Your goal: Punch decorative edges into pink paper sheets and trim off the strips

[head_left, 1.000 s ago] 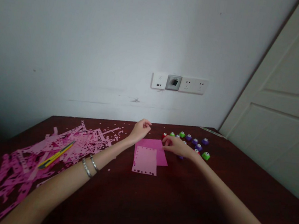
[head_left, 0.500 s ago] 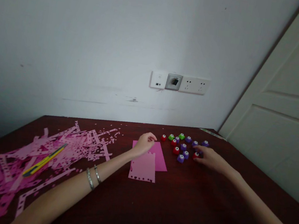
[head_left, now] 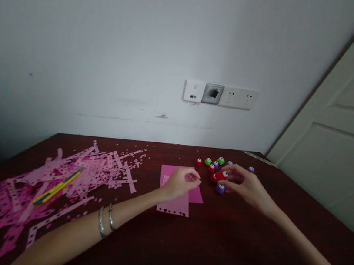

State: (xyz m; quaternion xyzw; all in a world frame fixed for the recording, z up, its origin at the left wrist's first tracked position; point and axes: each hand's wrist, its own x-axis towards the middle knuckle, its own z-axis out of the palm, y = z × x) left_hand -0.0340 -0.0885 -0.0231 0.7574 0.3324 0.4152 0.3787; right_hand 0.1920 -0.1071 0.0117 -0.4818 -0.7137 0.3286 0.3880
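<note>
My right hand [head_left: 246, 186] grips a small red craft punch [head_left: 218, 177] with a white top between thumb and fingers, raised just above the table. Right under it stands a purple punch [head_left: 220, 189]. My left hand [head_left: 183, 182] is loosely closed, thumb and fingertips meeting in a ring with nothing visible between them. It hovers over a light pink sheet [head_left: 175, 206] with a row of heart-shaped holes along its near edge. That sheet lies on a darker pink sheet [head_left: 197, 196], and my left hand covers part of both.
Behind my right hand stand more punches, among them a red one [head_left: 198, 162] and a green one [head_left: 221, 160]. Punched pink paper strips [head_left: 93, 167] heap on the left, with a yellow utility knife [head_left: 58, 187] on top. A wall with sockets [head_left: 237, 98] rises behind.
My right hand has moved left and lifted the red punch off the table. My left hand has shifted slightly right and nearer, over the sheets. The view has turned a little left.
</note>
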